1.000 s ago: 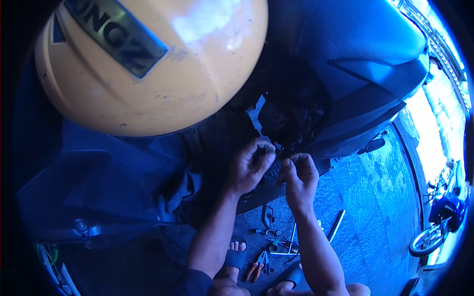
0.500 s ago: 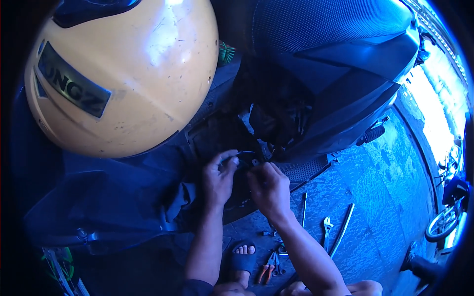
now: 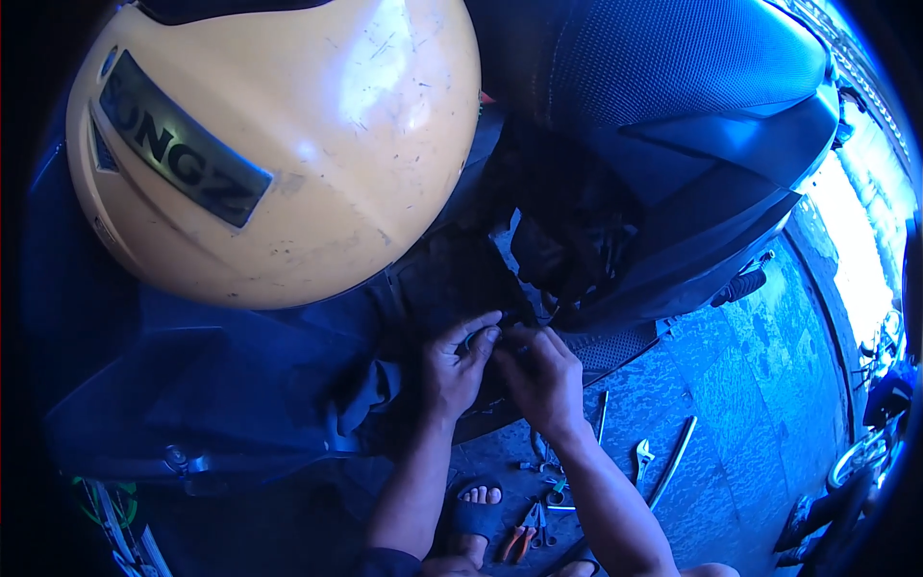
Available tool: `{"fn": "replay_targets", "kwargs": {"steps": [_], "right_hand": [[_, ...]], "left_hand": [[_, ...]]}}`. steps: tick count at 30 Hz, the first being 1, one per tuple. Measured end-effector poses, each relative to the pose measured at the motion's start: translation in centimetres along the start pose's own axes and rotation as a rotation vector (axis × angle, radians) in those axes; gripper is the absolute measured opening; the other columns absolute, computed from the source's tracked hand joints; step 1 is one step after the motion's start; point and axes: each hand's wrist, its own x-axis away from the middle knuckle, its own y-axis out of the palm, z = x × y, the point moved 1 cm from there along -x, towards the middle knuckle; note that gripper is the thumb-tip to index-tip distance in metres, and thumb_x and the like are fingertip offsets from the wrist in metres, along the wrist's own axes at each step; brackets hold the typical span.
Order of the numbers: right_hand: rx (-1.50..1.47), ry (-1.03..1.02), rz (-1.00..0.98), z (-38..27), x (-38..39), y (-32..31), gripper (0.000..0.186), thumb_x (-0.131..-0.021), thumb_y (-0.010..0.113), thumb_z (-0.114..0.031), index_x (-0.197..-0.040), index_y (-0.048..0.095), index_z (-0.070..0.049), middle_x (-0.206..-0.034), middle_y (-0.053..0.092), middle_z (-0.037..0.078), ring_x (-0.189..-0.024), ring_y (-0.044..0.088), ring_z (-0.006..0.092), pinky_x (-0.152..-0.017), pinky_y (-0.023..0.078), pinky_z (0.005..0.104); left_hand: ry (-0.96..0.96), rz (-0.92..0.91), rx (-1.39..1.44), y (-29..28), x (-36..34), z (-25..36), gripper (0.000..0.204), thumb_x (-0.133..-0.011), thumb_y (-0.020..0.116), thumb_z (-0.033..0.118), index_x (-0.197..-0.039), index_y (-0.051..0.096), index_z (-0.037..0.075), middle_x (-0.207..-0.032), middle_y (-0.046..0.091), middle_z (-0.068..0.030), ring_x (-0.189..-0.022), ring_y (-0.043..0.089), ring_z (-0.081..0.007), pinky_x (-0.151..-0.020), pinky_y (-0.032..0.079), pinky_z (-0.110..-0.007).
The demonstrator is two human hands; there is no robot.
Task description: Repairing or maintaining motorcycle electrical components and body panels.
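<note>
My left hand [image 3: 456, 373] pinches a thin wire, a bit of which shows green [image 3: 469, 340] by the thumb. Close beside it, my right hand [image 3: 544, 383] is closed, thumb against fingers; what it grips is hidden and dark. Both hands are low over the footboard of a scooter, just in front of the open, shadowed cavity [image 3: 567, 255] under its seat. Loose dark parts and a pale strip [image 3: 506, 245] show in that opening.
A cream helmet [image 3: 317, 183] sits at the upper left above the dark front bodywork [image 3: 212, 375]. The textured seat [image 3: 692, 67] is at the upper right. On the floor lie orange-handled pliers [image 3: 520, 539], an adjustable wrench [image 3: 643, 460] and a metal bar [image 3: 673, 464]. A parked bicycle [image 3: 856, 457] stands far right.
The view has shifted, so the helmet and scooter appear further right. My hands have come closer together, and the wire between them shows less than before.
</note>
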Motion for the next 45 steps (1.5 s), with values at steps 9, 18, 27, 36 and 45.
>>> {"fn": "replay_targets", "kwargs": {"steps": [9,18,27,36,45], "right_hand": [[0.113,0.031,0.009,1.2,0.2,-2.0,0.011,-0.087,0.072,-0.006,-0.097,0.070,0.000,-0.085,0.068,0.015,-0.073,0.068,0.0260,-0.067,0.053,0.0337],[0.279,0.091,0.055,0.7,-1.4,-3.8,0.028,-0.088,0.072,-0.013,-0.110,0.062,0.000,-0.091,0.068,0.019,-0.080,0.070,0.0386,-0.068,0.056,0.0458],[0.789,0.040,-0.502,-0.8,-7.8,-1.8,0.026,-0.086,0.063,-0.010,-0.109,0.067,0.002,-0.095,0.070,0.026,-0.084,0.070,0.0456,-0.072,0.058,0.0508],[0.648,-0.036,-0.586,2.8,-16.1,4.1,0.022,-0.084,0.069,-0.018,-0.098,0.073,-0.001,-0.088,0.073,0.020,-0.083,0.072,0.0390,-0.078,0.057,0.0436],[0.263,0.201,-0.659,0.5,-17.4,4.5,0.050,-0.073,0.088,-0.029,-0.108,0.070,0.001,-0.076,0.071,0.011,-0.059,0.065,0.0150,-0.058,0.052,0.0314]], "left_hand": [[0.359,-0.100,-0.341,0.6,-0.1,1.3,0.016,-0.088,0.070,0.002,-0.104,0.066,0.001,-0.100,0.068,-0.0155,-0.095,0.069,-0.0336,-0.084,0.055,-0.036],[-0.255,0.237,0.181,1.4,-3.4,-1.6,0.012,-0.099,0.062,0.010,-0.107,0.062,0.002,-0.101,0.070,-0.0101,-0.079,0.067,-0.0134,-0.070,0.056,-0.026],[-0.424,0.236,0.157,1.2,-8.5,-3.5,0.016,-0.093,0.068,0.013,-0.104,0.066,0.000,-0.085,0.068,-0.0077,-0.064,0.065,-0.0126,-0.055,0.054,-0.025],[-0.457,0.138,0.364,0.5,-9.6,-4.1,0.019,-0.091,0.067,0.013,-0.104,0.066,-0.001,-0.080,0.066,-0.0067,-0.060,0.062,-0.0128,-0.052,0.051,-0.027],[-0.385,0.055,0.191,0.6,-9.6,-3.1,0.018,-0.092,0.060,0.004,-0.109,0.065,-0.002,-0.083,0.067,-0.0077,-0.060,0.062,-0.0121,-0.052,0.053,-0.025]]}}
